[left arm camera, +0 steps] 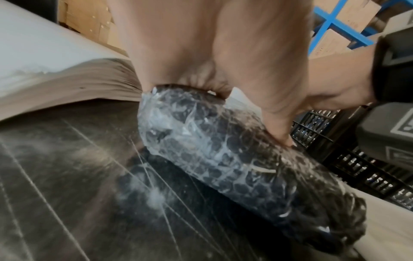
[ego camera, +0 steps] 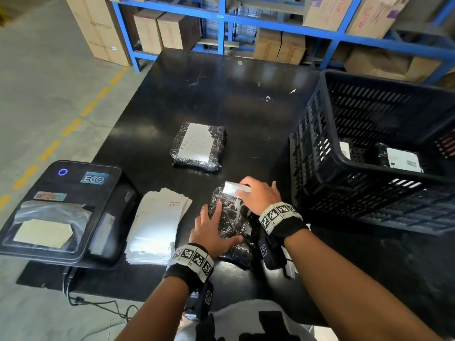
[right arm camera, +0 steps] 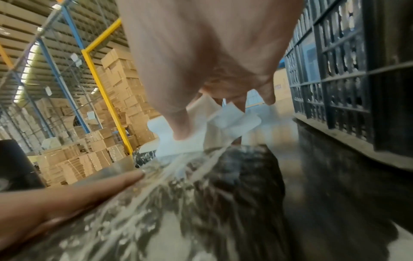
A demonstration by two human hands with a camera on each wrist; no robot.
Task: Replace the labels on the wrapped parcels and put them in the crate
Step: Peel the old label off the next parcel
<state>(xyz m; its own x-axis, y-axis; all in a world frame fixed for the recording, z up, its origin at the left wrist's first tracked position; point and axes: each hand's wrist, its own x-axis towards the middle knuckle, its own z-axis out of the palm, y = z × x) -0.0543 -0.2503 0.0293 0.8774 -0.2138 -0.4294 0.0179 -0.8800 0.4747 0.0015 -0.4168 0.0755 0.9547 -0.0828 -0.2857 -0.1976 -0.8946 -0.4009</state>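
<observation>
Left hand point(ego camera: 212, 232) flat on parcel point(ego camera: 231, 217), right hand point(ego camera: 258, 195) pinching label point(ego camera: 234, 188)

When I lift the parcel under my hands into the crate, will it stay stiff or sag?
Likely sags a little: the parcel looks soft and bulging under crinkled film. The glossy wrap may be slippery. The left hand lies flat on it, so scoop from beneath.

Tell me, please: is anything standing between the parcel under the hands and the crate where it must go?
Nothing visible on the table separates the wrapped parcel from the crate. It only must clear the near wall. The left hand presses it while the right hand pulls the label.
</observation>
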